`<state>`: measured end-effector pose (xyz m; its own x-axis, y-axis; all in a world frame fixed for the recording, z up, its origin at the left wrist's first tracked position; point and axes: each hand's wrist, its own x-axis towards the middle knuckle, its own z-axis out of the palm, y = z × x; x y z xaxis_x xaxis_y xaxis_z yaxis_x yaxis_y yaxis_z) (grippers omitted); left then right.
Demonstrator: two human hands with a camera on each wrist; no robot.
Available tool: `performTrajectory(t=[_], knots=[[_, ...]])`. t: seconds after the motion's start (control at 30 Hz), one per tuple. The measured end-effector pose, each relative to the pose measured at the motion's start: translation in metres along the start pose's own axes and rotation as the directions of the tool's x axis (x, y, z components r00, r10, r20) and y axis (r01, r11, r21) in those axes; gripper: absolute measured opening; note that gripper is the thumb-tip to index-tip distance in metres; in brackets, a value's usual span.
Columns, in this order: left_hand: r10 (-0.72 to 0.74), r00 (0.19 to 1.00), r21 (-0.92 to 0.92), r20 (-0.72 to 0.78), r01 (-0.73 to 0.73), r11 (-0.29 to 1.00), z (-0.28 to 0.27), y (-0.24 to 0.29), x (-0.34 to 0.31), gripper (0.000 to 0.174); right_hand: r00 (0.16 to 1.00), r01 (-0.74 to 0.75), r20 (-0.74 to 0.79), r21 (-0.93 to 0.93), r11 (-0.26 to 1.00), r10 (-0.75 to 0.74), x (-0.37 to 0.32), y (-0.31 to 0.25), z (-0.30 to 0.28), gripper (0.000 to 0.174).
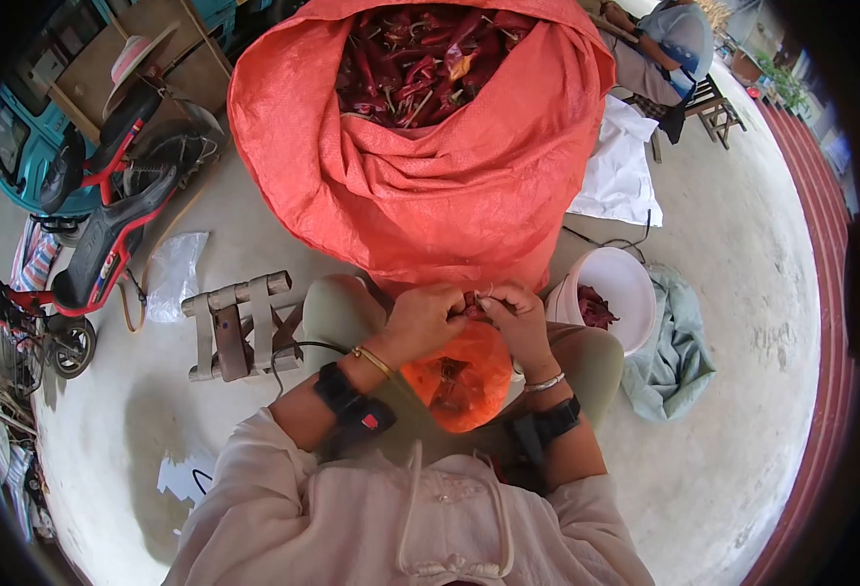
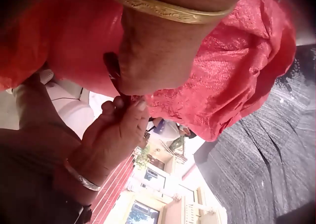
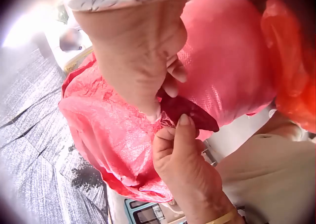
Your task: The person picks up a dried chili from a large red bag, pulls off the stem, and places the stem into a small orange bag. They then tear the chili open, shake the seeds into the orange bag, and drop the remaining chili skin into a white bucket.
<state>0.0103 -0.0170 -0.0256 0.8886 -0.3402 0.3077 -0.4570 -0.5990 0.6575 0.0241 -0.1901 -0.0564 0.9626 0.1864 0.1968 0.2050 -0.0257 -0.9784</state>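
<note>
A dark red dried chili pepper (image 3: 195, 114) is between my two hands, in front of the big red woven sack (image 1: 430, 195). My left hand (image 1: 422, 320) pinches the pepper between thumb and fingers. At the pepper's other end, the fingers of my right hand (image 1: 516, 317) are pinched close against it; in the right wrist view this right hand (image 3: 136, 68) comes down from above. Below both hands an orange plastic bag (image 1: 464, 376) hangs open between my knees, with small dark bits inside. Many dried chili peppers (image 1: 420, 68) fill the sack's mouth.
To the right stands a white bucket (image 1: 633, 283) with some peppers, beside a grey-green cloth sack (image 1: 672, 361). A wooden stool (image 1: 240, 327) is at my left, a red-and-black scooter (image 1: 108, 234) beyond. Another person (image 1: 655, 59) sits at the back right.
</note>
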Motion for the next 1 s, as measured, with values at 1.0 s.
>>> performTrajectory(t=[1.0], knots=[[0.138, 0.99, -0.259, 0.006, -0.132, 0.957, 0.018, -0.037, -0.013, 0.017, 0.762, -0.626, 0.291, 0.557, 0.545, 0.579, -0.008, -0.008, 0.02, 0.018]])
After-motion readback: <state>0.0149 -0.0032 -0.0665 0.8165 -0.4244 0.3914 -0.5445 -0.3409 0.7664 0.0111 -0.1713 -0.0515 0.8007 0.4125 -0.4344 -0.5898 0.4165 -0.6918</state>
